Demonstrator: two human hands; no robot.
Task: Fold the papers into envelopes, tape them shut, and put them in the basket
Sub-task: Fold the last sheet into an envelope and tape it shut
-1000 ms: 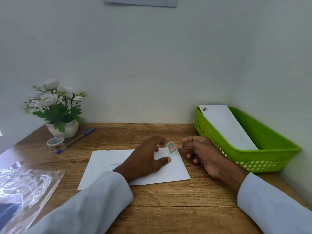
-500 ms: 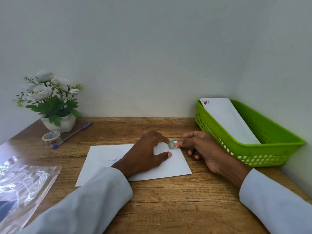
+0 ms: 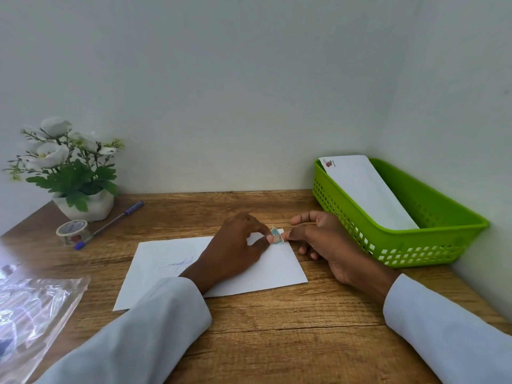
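At far left a tape roll (image 3: 72,230) sat beside a pen (image 3: 110,224). At centre, a white envelope (image 3: 194,268) lay flat on the table (image 3: 277,342). The left hand (image 3: 235,250) and right hand (image 3: 324,239) pinched a small stamp (image 3: 276,238) at its upper right corner. At right, a green basket (image 3: 432,245) held another envelope (image 3: 365,189).

Tabletop (image 3: 277,342) near edge bare between the sleeves. Back strip open from pen (image 3: 116,221) to basket (image 3: 432,245). Basket blocks the right corner; plant (image 3: 74,178) and tape roll (image 3: 73,231) crowd back left, plastic bag (image 3: 36,309) front left.
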